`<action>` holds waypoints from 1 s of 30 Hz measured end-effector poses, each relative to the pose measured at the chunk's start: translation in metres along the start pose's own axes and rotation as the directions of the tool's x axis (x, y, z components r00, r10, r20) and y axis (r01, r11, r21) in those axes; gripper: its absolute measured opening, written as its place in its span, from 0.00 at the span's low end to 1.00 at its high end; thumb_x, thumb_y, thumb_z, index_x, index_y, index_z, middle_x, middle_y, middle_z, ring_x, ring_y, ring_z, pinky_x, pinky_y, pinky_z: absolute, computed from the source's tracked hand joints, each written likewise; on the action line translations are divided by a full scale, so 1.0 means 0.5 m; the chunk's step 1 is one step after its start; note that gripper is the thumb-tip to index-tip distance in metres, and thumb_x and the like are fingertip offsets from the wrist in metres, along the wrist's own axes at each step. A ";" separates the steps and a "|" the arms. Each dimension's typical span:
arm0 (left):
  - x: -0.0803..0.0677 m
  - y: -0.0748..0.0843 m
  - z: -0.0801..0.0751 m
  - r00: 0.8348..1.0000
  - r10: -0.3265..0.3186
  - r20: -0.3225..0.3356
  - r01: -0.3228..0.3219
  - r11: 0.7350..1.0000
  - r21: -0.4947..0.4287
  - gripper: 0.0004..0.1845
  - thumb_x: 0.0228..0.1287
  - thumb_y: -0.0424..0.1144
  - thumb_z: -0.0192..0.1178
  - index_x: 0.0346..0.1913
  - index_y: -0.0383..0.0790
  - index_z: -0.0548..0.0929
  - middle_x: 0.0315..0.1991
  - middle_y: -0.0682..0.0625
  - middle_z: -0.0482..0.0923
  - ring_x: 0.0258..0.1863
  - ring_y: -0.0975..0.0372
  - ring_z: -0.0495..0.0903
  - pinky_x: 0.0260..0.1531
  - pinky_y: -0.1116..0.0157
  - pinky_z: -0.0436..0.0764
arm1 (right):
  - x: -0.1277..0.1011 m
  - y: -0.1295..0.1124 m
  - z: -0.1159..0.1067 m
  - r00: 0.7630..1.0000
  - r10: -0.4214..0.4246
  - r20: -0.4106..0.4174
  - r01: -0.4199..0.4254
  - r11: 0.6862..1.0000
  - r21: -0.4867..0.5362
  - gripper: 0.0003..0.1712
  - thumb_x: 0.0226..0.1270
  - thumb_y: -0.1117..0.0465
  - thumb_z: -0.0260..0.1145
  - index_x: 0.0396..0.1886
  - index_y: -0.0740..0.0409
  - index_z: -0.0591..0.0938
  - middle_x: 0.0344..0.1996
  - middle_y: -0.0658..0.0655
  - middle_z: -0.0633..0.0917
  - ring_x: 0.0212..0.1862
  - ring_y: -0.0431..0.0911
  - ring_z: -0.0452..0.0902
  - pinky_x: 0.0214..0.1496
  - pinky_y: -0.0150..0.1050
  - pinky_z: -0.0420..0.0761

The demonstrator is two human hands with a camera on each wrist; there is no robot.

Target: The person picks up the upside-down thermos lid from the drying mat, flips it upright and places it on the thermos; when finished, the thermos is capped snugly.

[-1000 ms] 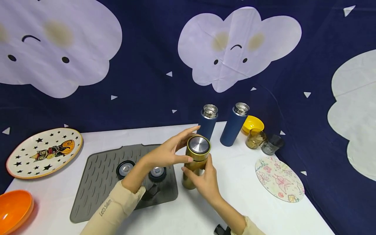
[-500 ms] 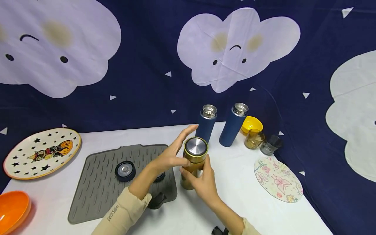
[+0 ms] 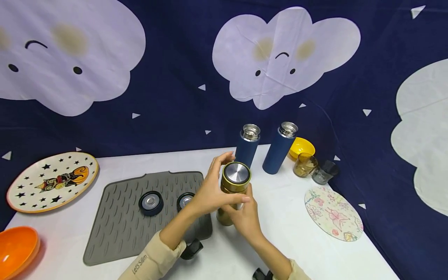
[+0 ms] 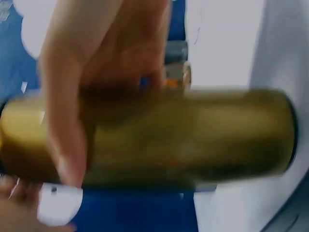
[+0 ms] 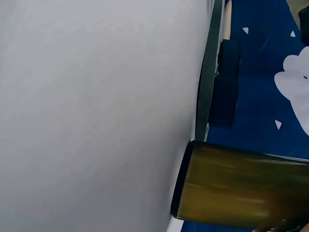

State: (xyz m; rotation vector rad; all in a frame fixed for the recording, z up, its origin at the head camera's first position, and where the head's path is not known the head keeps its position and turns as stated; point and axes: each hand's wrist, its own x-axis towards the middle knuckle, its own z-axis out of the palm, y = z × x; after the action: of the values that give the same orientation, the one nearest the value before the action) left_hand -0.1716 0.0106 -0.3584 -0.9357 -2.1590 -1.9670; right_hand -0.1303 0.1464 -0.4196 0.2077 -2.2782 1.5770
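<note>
A gold flask [image 3: 232, 194] stands upright on the white table [image 3: 287, 241], just right of the grey mat [image 3: 122, 217]. The left hand [image 3: 210, 192] curls its fingers around the flask's upper part below the steel-topped lid [image 3: 237, 173]; the right hand [image 3: 246, 217] grips the body lower down.

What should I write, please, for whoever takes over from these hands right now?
Left hand grips the cap end of the gold flask; right hand holds its body, base on the table.
Gold flask's lid is on.
Two blue flasks stand open behind it; two lids lie on the grey mat.
Left: probably finish with the gold lid, then cap the blue flasks.
</note>
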 end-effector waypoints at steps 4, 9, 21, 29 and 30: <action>0.007 -0.006 0.003 1.000 -0.016 -0.008 0.016 0.998 -0.054 0.39 0.49 0.38 0.72 0.65 0.36 0.65 0.62 0.41 0.74 0.61 0.54 0.72 0.66 0.49 0.65 | 0.000 0.001 0.000 1.000 -0.003 -0.002 0.003 1.000 0.002 0.34 0.51 0.65 0.77 0.56 0.56 0.70 0.45 0.54 0.84 0.44 0.44 0.78 0.49 0.40 0.76; 0.006 -0.015 -0.014 0.992 -0.007 0.123 0.039 0.965 -0.258 0.40 0.51 0.35 0.60 0.71 0.35 0.61 0.72 0.40 0.62 0.73 0.49 0.59 0.71 0.36 0.49 | -0.001 0.001 -0.001 1.000 0.018 -0.005 -0.018 1.000 0.005 0.37 0.53 0.58 0.79 0.60 0.53 0.70 0.49 0.52 0.84 0.46 0.43 0.78 0.52 0.42 0.76; 0.001 -0.022 0.003 0.997 0.000 0.072 0.014 0.980 -0.200 0.39 0.53 0.36 0.64 0.70 0.38 0.64 0.69 0.42 0.66 0.67 0.55 0.66 0.69 0.44 0.59 | -0.004 0.007 0.001 1.000 0.021 0.022 -0.022 0.999 0.040 0.35 0.55 0.60 0.77 0.59 0.53 0.70 0.49 0.52 0.83 0.49 0.44 0.78 0.56 0.45 0.75; 0.011 -0.024 0.005 0.993 0.015 0.114 0.018 0.957 -0.288 0.36 0.47 0.31 0.61 0.64 0.31 0.65 0.62 0.37 0.74 0.58 0.58 0.75 0.63 0.54 0.69 | -0.006 0.004 -0.001 1.000 0.022 0.018 -0.023 0.999 0.041 0.36 0.54 0.60 0.78 0.60 0.50 0.69 0.49 0.50 0.83 0.47 0.44 0.77 0.54 0.44 0.74; 0.010 -0.025 0.002 0.989 0.021 0.146 0.027 0.948 -0.317 0.37 0.47 0.31 0.60 0.65 0.31 0.64 0.63 0.37 0.73 0.60 0.57 0.74 0.65 0.52 0.67 | -0.006 0.003 -0.001 0.999 0.028 0.019 -0.028 0.999 0.038 0.36 0.54 0.59 0.77 0.60 0.50 0.69 0.50 0.50 0.83 0.48 0.44 0.77 0.54 0.44 0.74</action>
State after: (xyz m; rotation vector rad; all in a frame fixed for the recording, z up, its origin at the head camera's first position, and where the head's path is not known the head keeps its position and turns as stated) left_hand -0.1812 0.0134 -0.3673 -1.1564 -1.9422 -2.3663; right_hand -0.1280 0.1471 -0.4221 0.2015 -2.2757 1.6397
